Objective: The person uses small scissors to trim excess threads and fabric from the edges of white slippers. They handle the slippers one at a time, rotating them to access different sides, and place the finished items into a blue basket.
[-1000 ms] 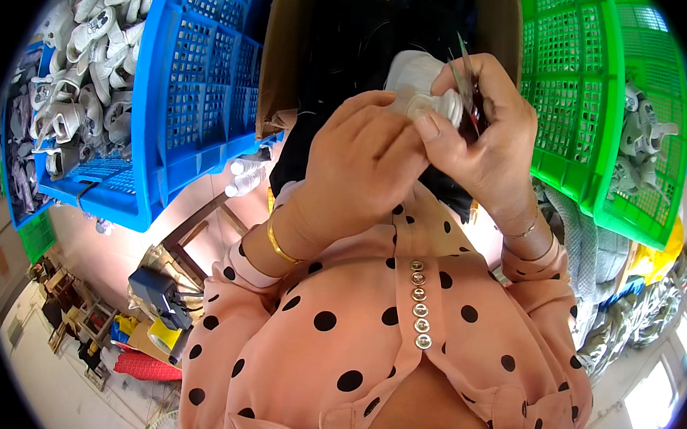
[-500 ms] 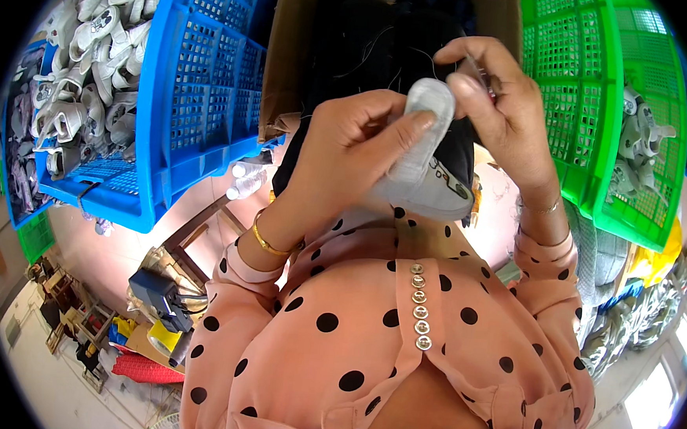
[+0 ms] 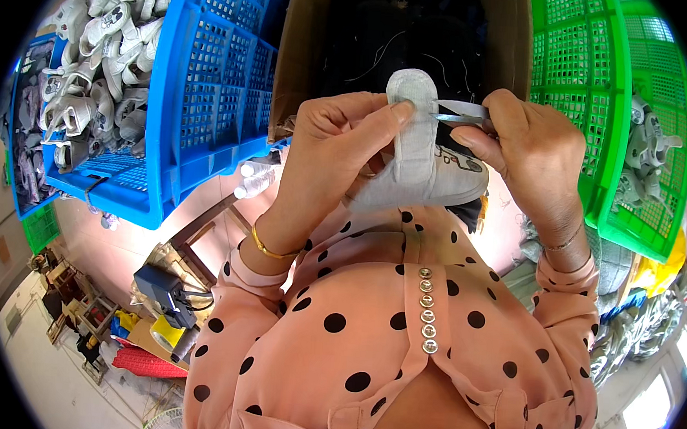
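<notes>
My left hand (image 3: pixel 333 151) grips a small light-grey fabric shoe upper (image 3: pixel 420 189), its thumb pressed on the stitched, rounded strap (image 3: pixel 414 89) that stands up from it. A dark printed motif shows on the toe part, to the right. In my right hand (image 3: pixel 539 160) is a pair of thread snips (image 3: pixel 464 112), held between thumb and fingers. Its two metal blades are parted and their tips reach the right edge of the strap. The handle end is mostly hidden by my fingers.
Beyond my hands stands a cardboard box (image 3: pixel 290 62) with dark material and loose threads inside. At the left a blue plastic crate (image 3: pixel 160 125) holds many grey shoe uppers (image 3: pixel 107 35). Green crates (image 3: pixel 579 95) stand at the right, with more uppers (image 3: pixel 642 154).
The snips have turned from pointing up beside the strap to lying across toward its edge, blades parted. The shoe upper's strap has swung more upright, and my right hand has moved lower and to the right.
</notes>
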Demonstrator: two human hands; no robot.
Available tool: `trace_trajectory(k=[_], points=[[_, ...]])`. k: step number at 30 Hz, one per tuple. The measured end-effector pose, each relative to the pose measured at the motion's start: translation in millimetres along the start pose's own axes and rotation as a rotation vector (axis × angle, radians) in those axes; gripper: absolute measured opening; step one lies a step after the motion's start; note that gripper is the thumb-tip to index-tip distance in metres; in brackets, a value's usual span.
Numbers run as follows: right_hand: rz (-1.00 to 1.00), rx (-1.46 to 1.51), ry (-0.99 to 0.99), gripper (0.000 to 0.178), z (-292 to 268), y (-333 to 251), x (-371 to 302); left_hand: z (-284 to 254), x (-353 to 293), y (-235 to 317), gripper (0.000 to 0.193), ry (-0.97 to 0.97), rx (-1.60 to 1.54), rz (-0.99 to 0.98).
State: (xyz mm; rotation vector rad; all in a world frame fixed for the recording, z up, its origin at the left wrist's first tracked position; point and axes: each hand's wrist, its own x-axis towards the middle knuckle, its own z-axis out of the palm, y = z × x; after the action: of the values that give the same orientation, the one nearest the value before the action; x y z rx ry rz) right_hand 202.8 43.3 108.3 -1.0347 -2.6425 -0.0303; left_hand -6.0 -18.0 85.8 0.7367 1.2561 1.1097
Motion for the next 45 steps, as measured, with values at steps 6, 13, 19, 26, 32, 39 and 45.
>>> trace_trajectory(k=[6, 13, 19, 26, 32, 39, 45], points=[[-0.051, -0.055, 0.031, 0.041, -1, -1, 4, 2, -2, 3, 0.023, -0.003, -0.033, -0.022], [-0.015, 0.014, -0.047, 0.038, -4, -1, 3, 0, -2, -1, 0.024, -0.053, -0.086, -0.027], [-0.048, -0.055, -0.034, 0.038, -7, -3, 5, 1, -2, -5, 0.021, -0.047, -0.116, -0.026], [0.087, 0.250, -0.020, 0.038, 11, 6, -1, 0, -4, -4, 0.021, -0.034, 0.008, 0.003], [0.272, 0.651, 0.074, 0.034, 20, -11, 2, -3, -2, -3, 0.019, -0.090, 0.024, -0.040], [0.453, 0.251, 0.104, 0.027, 31, 28, 16, -7, -4, -4, 0.020, -0.077, 0.100, 0.018], [0.307, 0.288, 0.002, 0.023, 34, 3, 6, 0, -6, -8, 0.020, -0.052, 0.149, 0.140]])
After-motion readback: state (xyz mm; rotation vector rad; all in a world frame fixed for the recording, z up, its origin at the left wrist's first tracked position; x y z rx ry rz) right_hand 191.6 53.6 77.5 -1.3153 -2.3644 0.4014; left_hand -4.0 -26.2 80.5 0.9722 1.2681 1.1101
